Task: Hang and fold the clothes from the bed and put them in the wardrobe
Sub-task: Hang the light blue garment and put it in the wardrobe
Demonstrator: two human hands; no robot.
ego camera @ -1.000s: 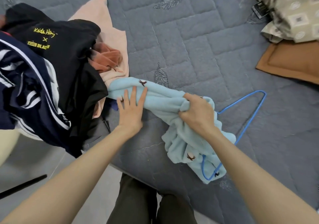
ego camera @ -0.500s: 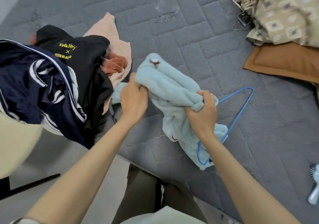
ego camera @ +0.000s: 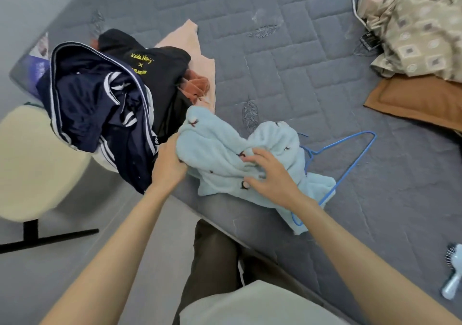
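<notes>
- While the light-blue fleece garment (ego camera: 220,149) lies bunched at the near edge of the bed (ego camera: 300,69), the left hand (ego camera: 170,167) clutches its left end.
- Right hand (ego camera: 271,177) rests on its middle, fingers spread, released.
- Long axis runs left to right, spanning both hands; right hand is nearer the blue hanger (ego camera: 345,141).
- Hanger's hook and near arm are hidden under the fleece; neckline not discernible.

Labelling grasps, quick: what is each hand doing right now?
Left hand: closed, gripping the light blue fleece garment.
Right hand: open, spread on the same garment, not clearly gripping it.
</notes>
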